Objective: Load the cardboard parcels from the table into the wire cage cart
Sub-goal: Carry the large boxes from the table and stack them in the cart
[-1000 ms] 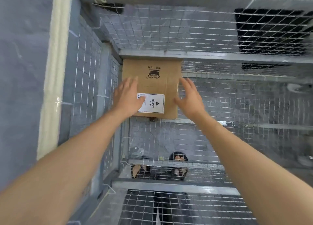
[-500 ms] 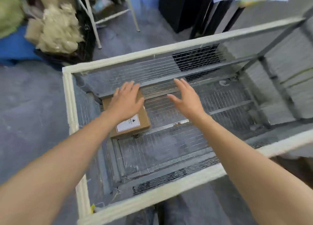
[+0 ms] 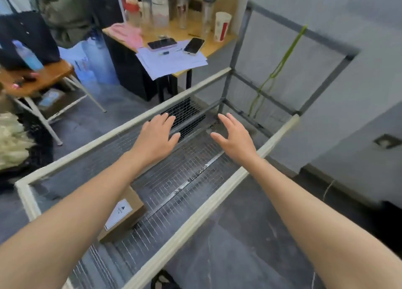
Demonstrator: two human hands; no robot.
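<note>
A brown cardboard parcel (image 3: 128,212) with a white label lies on the wire floor in the near left corner of the wire cage cart (image 3: 195,215); my left forearm covers part of it. My left hand (image 3: 156,134) hovers above the cart with fingers straight, holding nothing. My right hand (image 3: 235,136) is beside it, fingers spread and empty. Both hands are well above the parcel and apart from it.
A wooden table (image 3: 208,47) beyond the cart carries papers, two phones, bottles and a paper cup. A stool (image 3: 43,78) with a dark bag stands at the left. A green cord (image 3: 276,71) hangs on the cart's raised grey frame. Grey floor lies at the right.
Both hands have lifted away from the parcel, which now lies alone in the cart's corner. The view has swung up toward the table.
</note>
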